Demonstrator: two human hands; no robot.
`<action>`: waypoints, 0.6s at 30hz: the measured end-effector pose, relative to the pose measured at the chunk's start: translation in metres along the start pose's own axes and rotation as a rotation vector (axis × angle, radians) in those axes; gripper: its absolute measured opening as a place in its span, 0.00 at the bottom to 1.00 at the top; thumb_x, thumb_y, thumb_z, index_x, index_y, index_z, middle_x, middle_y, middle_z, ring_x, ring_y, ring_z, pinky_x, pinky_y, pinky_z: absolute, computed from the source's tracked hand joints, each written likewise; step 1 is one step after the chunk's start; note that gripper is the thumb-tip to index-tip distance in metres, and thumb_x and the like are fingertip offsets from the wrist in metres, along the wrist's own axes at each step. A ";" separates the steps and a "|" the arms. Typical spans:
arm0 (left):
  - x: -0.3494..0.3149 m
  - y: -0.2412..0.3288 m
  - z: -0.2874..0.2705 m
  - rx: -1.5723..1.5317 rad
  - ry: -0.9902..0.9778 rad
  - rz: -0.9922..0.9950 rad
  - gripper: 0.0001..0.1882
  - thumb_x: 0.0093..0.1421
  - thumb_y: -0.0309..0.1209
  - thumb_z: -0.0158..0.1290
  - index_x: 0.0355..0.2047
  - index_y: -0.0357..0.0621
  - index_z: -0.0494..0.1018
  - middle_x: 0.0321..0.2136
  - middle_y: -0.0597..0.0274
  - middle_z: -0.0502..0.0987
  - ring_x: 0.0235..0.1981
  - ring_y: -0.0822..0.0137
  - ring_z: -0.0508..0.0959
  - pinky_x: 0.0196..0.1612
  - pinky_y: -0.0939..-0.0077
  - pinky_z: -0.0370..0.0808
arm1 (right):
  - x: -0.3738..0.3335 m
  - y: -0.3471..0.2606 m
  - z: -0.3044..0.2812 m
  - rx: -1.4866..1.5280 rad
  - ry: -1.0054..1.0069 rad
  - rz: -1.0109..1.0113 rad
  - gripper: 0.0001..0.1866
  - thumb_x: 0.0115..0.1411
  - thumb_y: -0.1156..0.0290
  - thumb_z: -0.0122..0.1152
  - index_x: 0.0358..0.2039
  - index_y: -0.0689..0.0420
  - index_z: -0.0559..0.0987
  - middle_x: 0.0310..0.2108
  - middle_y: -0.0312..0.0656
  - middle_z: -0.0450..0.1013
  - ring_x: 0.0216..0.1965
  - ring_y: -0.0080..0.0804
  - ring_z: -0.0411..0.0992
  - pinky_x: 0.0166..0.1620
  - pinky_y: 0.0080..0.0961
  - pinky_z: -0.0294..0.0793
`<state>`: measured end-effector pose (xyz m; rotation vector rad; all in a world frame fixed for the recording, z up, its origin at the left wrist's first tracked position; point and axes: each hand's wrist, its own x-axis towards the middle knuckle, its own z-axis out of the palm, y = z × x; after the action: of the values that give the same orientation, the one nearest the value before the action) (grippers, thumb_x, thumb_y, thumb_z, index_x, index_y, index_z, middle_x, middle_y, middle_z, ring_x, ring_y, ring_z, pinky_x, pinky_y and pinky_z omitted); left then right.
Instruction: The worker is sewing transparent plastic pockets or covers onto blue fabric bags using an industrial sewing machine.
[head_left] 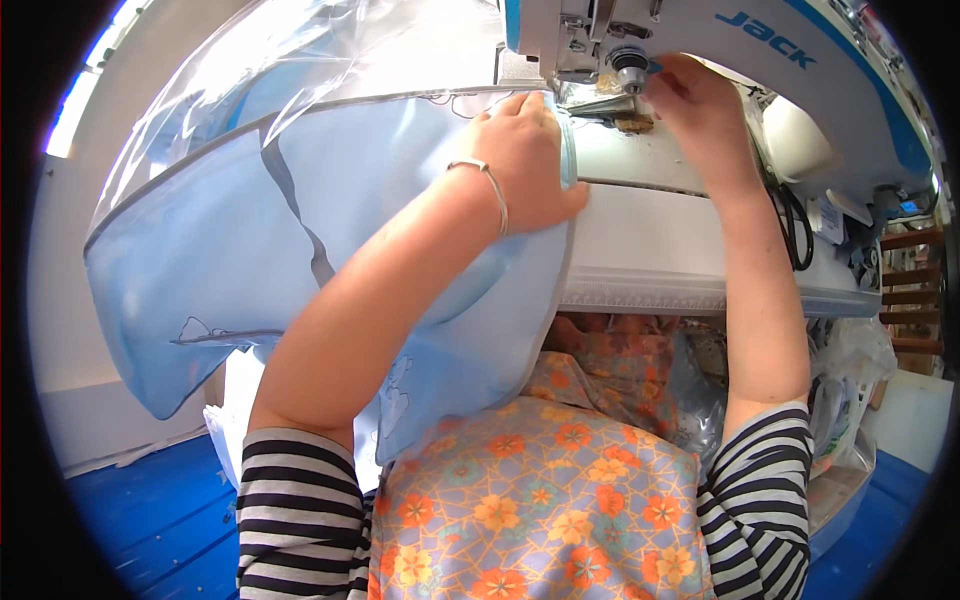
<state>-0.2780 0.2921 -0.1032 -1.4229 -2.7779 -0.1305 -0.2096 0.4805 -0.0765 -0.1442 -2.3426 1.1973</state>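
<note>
A large piece of light blue fabric point(220, 230) with dark edging and a dark strap hangs over the front of a white and blue sewing machine point(840, 75). My left hand point(525, 160) lies flat on its right end, fingers forward and thumb spread, just left of the metal presser foot point(600, 106). Up at the machine head, my right hand point(697, 100) has its fingertips pinched together beside a round metal tension knob point(630, 72). Whatever those fingers grip is too small to make out. The needle area is partly hard to see.
Clear plastic film point(270, 70) rises behind the fabric at the left. A ruler-marked strip point(640, 290) runs along the table's front edge. Black cables point(797, 235) hang by my right forearm. My flowered apron point(540, 500) lies below, with a plastic bag point(860, 345) at the right.
</note>
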 end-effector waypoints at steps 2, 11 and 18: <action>-0.002 0.001 0.002 -0.059 0.025 -0.027 0.33 0.53 0.42 0.49 0.53 0.28 0.66 0.62 0.43 0.58 0.66 0.53 0.54 0.64 0.55 0.57 | -0.008 -0.002 -0.008 -0.119 -0.070 0.036 0.11 0.58 0.71 0.59 0.39 0.64 0.78 0.28 0.36 0.75 0.30 0.20 0.70 0.35 0.17 0.67; 0.013 -0.032 0.014 -0.111 0.072 0.058 0.18 0.50 0.19 0.47 0.43 0.41 0.71 0.53 0.61 0.68 0.60 0.60 0.64 0.59 0.57 0.63 | -0.115 0.024 -0.106 -0.608 0.153 0.253 0.13 0.56 0.73 0.61 0.42 0.62 0.77 0.35 0.39 0.76 0.35 0.25 0.72 0.41 0.19 0.70; 0.031 -0.052 0.023 -0.107 0.062 0.124 0.22 0.51 0.19 0.47 0.48 0.44 0.71 0.53 0.64 0.68 0.59 0.63 0.65 0.59 0.58 0.63 | -0.122 0.041 -0.123 -0.567 0.057 0.534 0.27 0.53 0.83 0.53 0.55 0.58 0.68 0.40 0.41 0.72 0.42 0.27 0.72 0.46 0.21 0.70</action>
<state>-0.3381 0.2886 -0.1274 -1.5819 -2.6615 -0.3195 -0.0497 0.5569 -0.0955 -1.0323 -2.6100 0.6781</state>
